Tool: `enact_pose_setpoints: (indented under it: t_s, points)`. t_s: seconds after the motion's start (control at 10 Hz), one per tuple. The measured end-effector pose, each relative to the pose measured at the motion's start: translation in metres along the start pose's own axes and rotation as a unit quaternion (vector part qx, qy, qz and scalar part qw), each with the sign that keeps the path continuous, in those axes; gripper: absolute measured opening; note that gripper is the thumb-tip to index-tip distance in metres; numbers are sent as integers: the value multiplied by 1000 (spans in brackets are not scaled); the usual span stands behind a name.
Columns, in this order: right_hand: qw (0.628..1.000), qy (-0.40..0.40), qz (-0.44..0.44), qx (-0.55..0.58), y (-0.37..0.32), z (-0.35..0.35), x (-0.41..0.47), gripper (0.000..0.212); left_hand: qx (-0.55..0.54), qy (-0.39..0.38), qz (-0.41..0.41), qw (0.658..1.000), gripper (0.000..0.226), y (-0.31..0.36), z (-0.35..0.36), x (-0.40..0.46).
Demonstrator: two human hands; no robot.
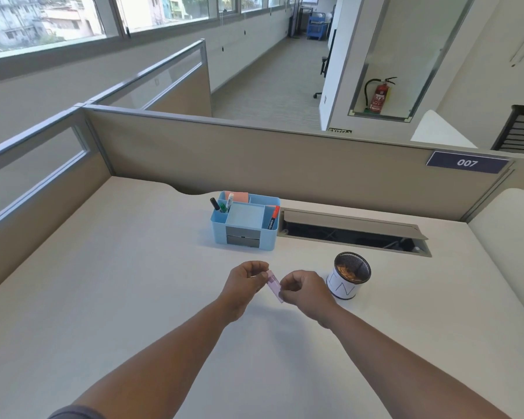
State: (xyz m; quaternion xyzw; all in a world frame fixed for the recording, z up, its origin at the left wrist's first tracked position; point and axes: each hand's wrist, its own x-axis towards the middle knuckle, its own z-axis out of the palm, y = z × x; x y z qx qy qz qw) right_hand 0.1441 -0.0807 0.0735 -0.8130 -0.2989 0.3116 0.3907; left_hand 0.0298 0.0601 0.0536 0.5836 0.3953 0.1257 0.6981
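Head view shows the tabletop (103,297) filling the lower two thirds of the frame, pale and wide, with tan partitions (254,158) along its far and left edges. On the far partition, at the upper right, sits a dark plate reading 007 (467,162). Right of centre, a cable tray (354,229) is sunk into the tabletop with its flap raised. Just left of it stands a blue organizer (245,220) with pens (221,204) in its left compartment, a red-capped marker (273,217) in its right one and an orange pad at the back. Lower and to the right, a mesh cup (350,279) wrapped in white paper stands just beside my right hand.

Both my arms reach in from the bottom of the frame and meet at centre. My left hand (245,282) pinches the upper end of a small pink box (274,285), fingers curled round it. My right hand (303,291) grips the lower end, fingers curled likewise. I hold the box tilted between the two hands, above the tabletop, in front of the organizer and apart from it.
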Motion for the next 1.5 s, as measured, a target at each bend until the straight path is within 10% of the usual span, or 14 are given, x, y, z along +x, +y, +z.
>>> enact_pose_setpoints:
  t_s: [0.4,0.7,1.5]
  points:
    - [959,104,-213,-157,-62,1,105,19,394,32,150,906,30,-52,-42,61]
    - [915,115,-288,-258,-92,18,173,19,427,42,217,877,39,-62,-42,90]
    - [945,125,-219,-207,-61,23,156,41,404,48,206,890,37,-63,-40,98]
